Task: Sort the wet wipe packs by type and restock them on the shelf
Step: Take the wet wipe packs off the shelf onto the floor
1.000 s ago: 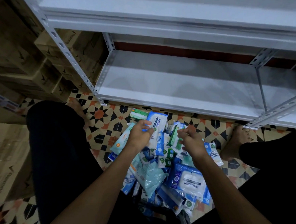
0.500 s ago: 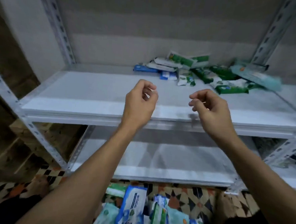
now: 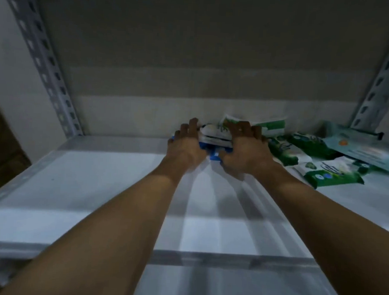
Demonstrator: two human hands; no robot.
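At the back of the white metal shelf lies a small stack of blue and white wipe packs. My left hand presses against the stack's left side with its fingers straight. My right hand lies over the stack's right end, fingers curled over the top and thumb at the blue pack in front. A green and white pack stands just behind my right hand. Several green packs and a green and white one lie to the right. A pale teal pack lies at the far right.
Perforated grey uprights stand at the back left and back right. A grey wall closes the back. The shelf's front lip runs across below my forearms. The underside of the shelf above is dark.
My view rose from the floor pile to the upper shelf. Both hands, held in the air in front of the shelf half a second ago, have reached to its back and closed in on the blue and white stack.
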